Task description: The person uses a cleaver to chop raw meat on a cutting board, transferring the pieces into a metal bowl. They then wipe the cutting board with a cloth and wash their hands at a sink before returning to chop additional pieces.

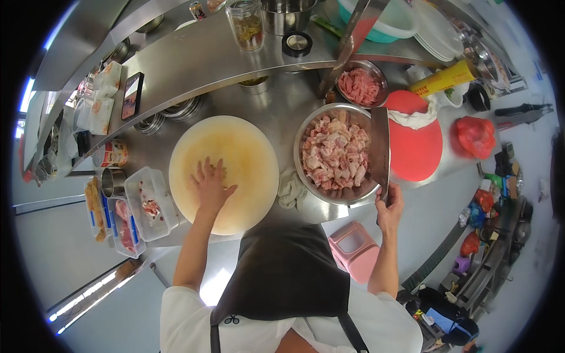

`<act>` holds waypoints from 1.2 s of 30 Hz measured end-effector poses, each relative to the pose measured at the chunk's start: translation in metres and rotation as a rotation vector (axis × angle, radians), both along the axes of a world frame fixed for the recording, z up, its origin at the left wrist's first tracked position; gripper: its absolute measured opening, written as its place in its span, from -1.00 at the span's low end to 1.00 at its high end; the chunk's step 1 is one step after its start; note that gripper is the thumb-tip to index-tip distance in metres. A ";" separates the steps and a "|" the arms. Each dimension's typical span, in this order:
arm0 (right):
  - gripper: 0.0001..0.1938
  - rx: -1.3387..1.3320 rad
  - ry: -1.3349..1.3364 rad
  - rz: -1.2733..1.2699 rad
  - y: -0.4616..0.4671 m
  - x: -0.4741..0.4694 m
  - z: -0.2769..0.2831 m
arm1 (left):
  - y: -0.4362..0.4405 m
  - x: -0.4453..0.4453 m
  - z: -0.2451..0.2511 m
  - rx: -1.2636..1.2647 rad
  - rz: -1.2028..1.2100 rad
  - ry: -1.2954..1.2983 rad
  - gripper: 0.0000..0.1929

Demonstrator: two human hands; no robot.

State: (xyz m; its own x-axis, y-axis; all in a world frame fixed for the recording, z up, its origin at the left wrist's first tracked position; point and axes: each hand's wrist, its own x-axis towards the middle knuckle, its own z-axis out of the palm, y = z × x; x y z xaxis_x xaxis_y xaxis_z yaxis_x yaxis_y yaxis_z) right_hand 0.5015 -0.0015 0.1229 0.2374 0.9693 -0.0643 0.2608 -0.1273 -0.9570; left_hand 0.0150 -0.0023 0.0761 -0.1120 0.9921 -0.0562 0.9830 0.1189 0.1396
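My left hand [210, 187] lies on a round, yellow-stained cutting board [249, 176], fingers spread. Small bits of food show around its fingertips. In my right hand [391, 206] is the handle of a cleaver [379, 145]. Its broad blade stretches away from me over the right rim of a large stainless steel bowl [318, 194]. Chopped raw meat pieces [335, 154], which look like chicken, fill most of that bowl. A crumpled cloth [291, 190] sits between board and bowl.
Behind the bowl stands a smaller steel bowl of shredded meat [359, 87]. A red round board [417, 152] lies to the right. Left of the cutting board are plastic containers [165, 220]. A raised steel shelf [190, 57] crosses the back; a pink stool [359, 260] stands below the counter.
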 end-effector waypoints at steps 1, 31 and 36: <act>-0.59 -0.004 -0.016 0.010 0.007 0.001 0.000 | 0.004 0.007 0.001 0.068 -0.055 -0.013 -0.19; -0.71 0.355 -1.693 1.007 0.219 0.033 0.048 | 0.016 0.217 -0.068 -0.446 0.058 -0.936 -0.48; -0.89 0.450 -1.700 1.139 0.240 0.008 0.029 | 0.006 0.215 -0.067 -0.519 0.017 -0.903 -0.46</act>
